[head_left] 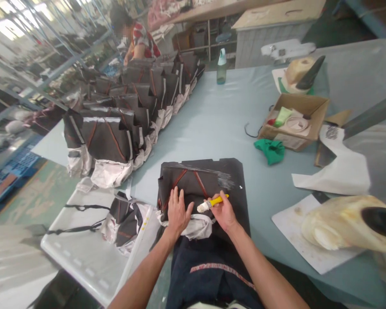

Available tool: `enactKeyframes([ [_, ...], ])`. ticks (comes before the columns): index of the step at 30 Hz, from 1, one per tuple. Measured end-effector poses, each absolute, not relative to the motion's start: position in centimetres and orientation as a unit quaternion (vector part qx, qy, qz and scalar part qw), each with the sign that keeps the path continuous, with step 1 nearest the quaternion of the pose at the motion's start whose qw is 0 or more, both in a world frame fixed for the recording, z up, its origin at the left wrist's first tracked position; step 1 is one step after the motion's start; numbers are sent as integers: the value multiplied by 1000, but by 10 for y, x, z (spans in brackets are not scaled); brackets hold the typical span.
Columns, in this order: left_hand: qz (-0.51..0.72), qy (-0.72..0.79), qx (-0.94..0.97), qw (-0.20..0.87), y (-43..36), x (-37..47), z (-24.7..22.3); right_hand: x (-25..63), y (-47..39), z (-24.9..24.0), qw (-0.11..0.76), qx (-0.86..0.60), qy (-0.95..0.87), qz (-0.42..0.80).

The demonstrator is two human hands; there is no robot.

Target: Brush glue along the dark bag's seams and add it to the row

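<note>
My left hand [178, 211] lies flat, fingers spread, on a dark fabric bag piece [189, 177] with red-brown straps and pale cloth at its lower edge. A paintbrush [215, 201] with a yellow handle is gripped in my right hand [225, 212], its whitish bristles pointing left over the piece. Beneath the piece is a dark board [236, 180] with whitish smears near the piece's upper right edge. The fingers of my right hand wrap the brush near its metal band.
Rows of similar dark bag pieces [106, 135] stand at left. A white tray [83, 253] holds another piece. On the right are a cardboard box [296, 139], green cloth [272, 151] and a glue-crusted container [337, 225]. A bottle [221, 68] stands farther back; a person [144, 40] bends beyond the rows.
</note>
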State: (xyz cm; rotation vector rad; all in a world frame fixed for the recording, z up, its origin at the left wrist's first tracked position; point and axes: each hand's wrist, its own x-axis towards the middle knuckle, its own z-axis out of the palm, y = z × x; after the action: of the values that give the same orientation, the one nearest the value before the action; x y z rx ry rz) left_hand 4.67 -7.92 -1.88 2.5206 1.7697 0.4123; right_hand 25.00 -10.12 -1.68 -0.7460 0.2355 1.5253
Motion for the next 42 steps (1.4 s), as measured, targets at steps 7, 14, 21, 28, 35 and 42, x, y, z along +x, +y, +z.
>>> enactKeyframes([
  [7, 126, 596, 791, 49, -59, 61, -55, 249, -101, -13, 641, -333, 97, 685],
  [14, 131, 585, 798, 68, -45, 70, -51, 248, -101, -3, 651, -336, 109, 672],
  [21, 123, 562, 811, 107, -38, 72, -48, 239, -73, 12, 663, -318, 104, 670],
  [28, 133, 556, 801, 176, -34, 77, -34, 221, -35, -12, 631, -351, 95, 686],
  [35, 206, 569, 750, 267, -55, 44, 38, 233, -38, -25, 618, -394, 88, 675],
  [42, 241, 585, 703, 324, 12, -22, 62, 236, -41, -24, 604, -429, 86, 667],
])
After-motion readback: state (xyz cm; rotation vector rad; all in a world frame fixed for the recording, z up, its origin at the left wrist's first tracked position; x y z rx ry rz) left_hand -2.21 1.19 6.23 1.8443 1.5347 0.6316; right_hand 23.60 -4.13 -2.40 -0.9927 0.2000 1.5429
